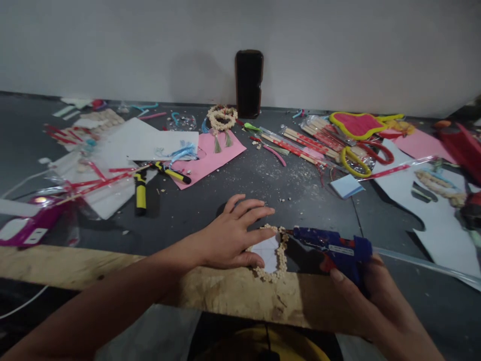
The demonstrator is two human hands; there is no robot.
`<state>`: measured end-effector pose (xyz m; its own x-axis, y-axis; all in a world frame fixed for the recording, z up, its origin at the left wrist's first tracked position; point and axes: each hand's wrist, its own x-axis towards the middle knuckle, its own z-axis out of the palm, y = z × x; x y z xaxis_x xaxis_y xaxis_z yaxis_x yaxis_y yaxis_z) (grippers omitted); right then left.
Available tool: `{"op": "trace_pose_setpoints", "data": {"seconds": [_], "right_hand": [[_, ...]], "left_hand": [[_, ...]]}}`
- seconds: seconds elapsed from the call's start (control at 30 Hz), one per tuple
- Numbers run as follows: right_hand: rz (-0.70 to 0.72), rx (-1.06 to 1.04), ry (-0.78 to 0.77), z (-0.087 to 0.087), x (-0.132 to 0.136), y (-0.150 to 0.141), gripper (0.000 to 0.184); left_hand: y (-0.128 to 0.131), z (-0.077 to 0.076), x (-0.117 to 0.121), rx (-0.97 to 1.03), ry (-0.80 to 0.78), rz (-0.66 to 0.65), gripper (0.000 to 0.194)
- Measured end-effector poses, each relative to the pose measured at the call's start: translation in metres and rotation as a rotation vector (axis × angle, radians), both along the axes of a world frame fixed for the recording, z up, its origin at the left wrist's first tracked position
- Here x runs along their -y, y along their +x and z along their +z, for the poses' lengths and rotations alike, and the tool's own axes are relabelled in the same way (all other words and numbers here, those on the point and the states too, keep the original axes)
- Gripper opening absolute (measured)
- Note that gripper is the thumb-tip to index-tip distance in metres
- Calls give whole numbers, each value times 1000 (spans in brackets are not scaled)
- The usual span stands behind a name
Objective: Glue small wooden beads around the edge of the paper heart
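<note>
A: At the far left of the dark tabletop (233, 190), what lies there?

B: A magenta packet (26, 225) at the edge, then white paper sheets (112, 150) crossed by red strips (93, 183). Just right of them lie a yellow-and-black cutter (140, 193) and a second yellow-handled tool (173, 173), whose tip rests on a pink sheet (210, 158).

A: And on the pink sheet?

B: A finished beaded ring with two tassels (222, 120) sits at its upper edge. Behind it a black phone (248, 82) stands upright against the wall.

A: Now the hands.

B: The left hand (233, 235) lies flat near the wooden front edge (233, 291), fingers spread and pressing down, fingertips touching the left rim of a small white paper piece ringed with cream beads (271, 253). That piece lies on the table, its lower end on the wooden edge, between the two hands.

A: The right?

B: The right hand (370, 293) is wrapped around the handle of a blue glue gun (330, 245), fingers closed firmly. The nozzle points left and meets the bead ring at its upper right.

A: Farther right?

B: Beyond the gun, a small pale-blue pad (346, 185); behind it, a bundle of red-patterned sticks (300, 143), yellow-handled scissors (355, 163), and a red felt shape edged in yellow (356, 124). White cut paper (439, 220) covers the right end.
</note>
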<state>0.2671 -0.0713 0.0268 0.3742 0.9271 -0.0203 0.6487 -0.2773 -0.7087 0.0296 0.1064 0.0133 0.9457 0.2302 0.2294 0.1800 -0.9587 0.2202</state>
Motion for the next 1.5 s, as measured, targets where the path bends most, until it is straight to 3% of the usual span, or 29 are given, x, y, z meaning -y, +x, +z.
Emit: {"op": "trace_pose_setpoints", "data": {"seconds": [0.13,0.53,0.97,1.33,1.5], "right_hand": [[53,-21,-35,1,0,-2,39],[178,109,5,6,-7,-7,27],[150,156,11,-1,-2,-7,31],[182,128,10,12,-8,-10,27],[61,62,-53,12,-7,-2,33]], "left_hand": [[0,0,0,8,1,0,57],[0,1,-1,-8,-21,2,58],[-1,2,-1,-14,-22,-1,57],[-1,2,-1,-5,-20,0,57],[-1,2,-1,-2,-24,-3,56]]}}
